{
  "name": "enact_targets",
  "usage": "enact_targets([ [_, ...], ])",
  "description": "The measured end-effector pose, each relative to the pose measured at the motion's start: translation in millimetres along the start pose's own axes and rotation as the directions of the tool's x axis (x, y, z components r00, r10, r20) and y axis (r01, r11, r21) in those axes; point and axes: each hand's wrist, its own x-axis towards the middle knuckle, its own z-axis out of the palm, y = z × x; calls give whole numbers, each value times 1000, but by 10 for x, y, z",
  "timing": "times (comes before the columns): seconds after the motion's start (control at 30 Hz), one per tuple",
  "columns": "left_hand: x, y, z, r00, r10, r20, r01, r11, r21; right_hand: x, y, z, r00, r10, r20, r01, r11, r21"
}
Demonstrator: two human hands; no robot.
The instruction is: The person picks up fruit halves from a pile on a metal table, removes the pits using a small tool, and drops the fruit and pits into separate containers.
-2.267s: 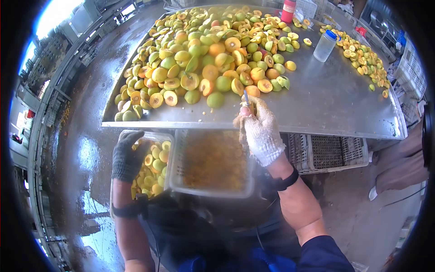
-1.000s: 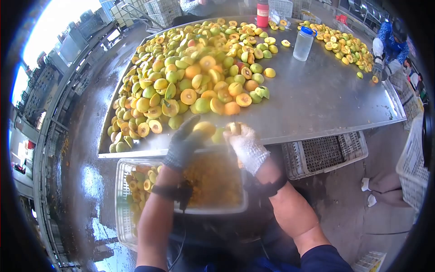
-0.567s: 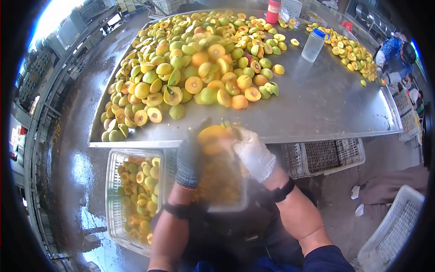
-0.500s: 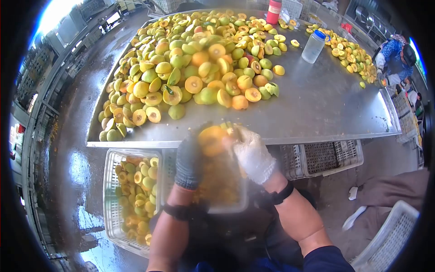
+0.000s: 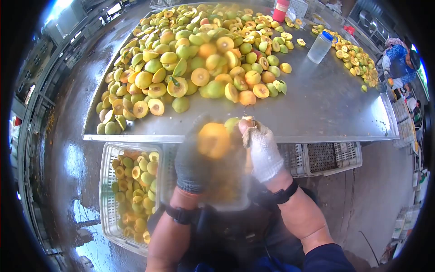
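Head view: metal table point(image 5: 317, 109), wet floor point(image 5: 74, 158); left hand point(image 5: 191, 158) grasps blurred fruit point(image 5: 214, 140); grip of right hand point(image 5: 264, 150) unclear.

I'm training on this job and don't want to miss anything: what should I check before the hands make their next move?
1. Both hands gloved: ok; dark glove on the left hand, pale one on the right hand.
2. Fruit in the left hand's grip: ok; it holds a yellow-orange fruit.
3. Sharp view of that fruit: not ok; it looks blurred.
4. What the right hand grips: cannot tell; too small and unclear.
5. Contents of the crate beneath the hands: cannot tell; blurred.
6. Bottle lidded and apart from the hands: ok; blue lid on, standing further back on the table.
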Motion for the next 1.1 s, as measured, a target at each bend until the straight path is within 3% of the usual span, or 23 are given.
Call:
enact_targets([
  [0.03, -5, 56, -40, 997, -74, -3, 73, 990, -118, 38, 0, 6, 1000, 0, -7, 0, 1000, 28],
  [0.07, 14, 117, -124, 997, -79, 6, 79, 993, -93, -4, -74, -83, 992, -69, 104, 108, 898, -427],
  [0.1, 33, 178, -208, 996, -84, 15, 85, 994, -67, -52, -165, -112, 979, -91, 183, 188, 747, -637],
  [0.13, 87, 221, -319, 999, -28, 40, 24, 995, 99, -105, -211, -153, 960, -92, 265, 272, 542, -796],
  [0.17, 81, 183, -349, 999, -34, 25, 32, 998, 49, -136, -214, -190, 936, -71, 344, 350, 296, -889],
  [0.2, 76, 143, -379, 999, -39, 9, 39, 999, 0, -142, -186, -216, 938, -59, 340, 328, 460, -825],
  [0.27, 26, -61, -251, 981, -182, -70, 120, 846, -520, -134, -187, -201, 951, 68, 302, 109, 840, -531],
  [0.3, 29, -61, -272, 991, -119, -67, 88, 932, -351, -127, -198, -206, 944, 135, 300, -30, 943, -331],
  [0.33, 40, -51, -311, 997, -58, -48, 49, 984, -170, -102, -162, -231, 929, 137, 345, -25, 950, -311],
  [0.4, 65, -48, -312, 997, -71, -34, 63, 977, -206, -166, -138, -156, 938, -43, 345, 173, 919, -355],
  [0.43, 73, -42, -270, 989, -145, -38, 116, 900, -420, -209, -124, -99, 928, -132, 349, 268, 887, -376],
  [0.5, 54, -60, -229, 978, -203, -39, 146, 810, -568, -283, -143, 2, 911, -184, 369, 339, 842, -419],
  [0.57, 40, -86, -200, 984, -165, -63, 116, 874, -472, -365, -214, 85, 899, -211, 384, 387, 793, -471],
  [0.63, 96, -100, -230, 943, -330, 35, 206, 501, -841, -433, -273, 156, 895, -212, 393, 407, 747, -525],
  [0.7, 110, -123, -257, 921, -366, 132, 217, 205, -954, -425, -229, 207, 888, -203, 412, 419, 725, -547],
  [0.77, 109, -146, -273, 932, -322, 167, 211, 107, -972, -432, -201, 268, 876, -225, 426, 443, 722, -531],
  [0.83, 146, -25, -202, 932, -361, 44, 127, 209, -969, -401, -207, 352, 970, 40, 240, 59, 919, -391],
  [0.87, 165, 27, -164, 928, -372, -17, 85, 257, -963, -382, -222, 397, 968, 189, 165, -137, 949, -286],
  [0.93, 147, 34, -130, 948, -315, -41, 66, 320, -945, -382, -158, 479, 940, 320, 115, -321, 947, -14],
  [1.1, 52, 70, -75, 980, -196, -46, 78, 579, -811, -243, 47, 444, 992, 67, 106, -76, 993, 91],
])
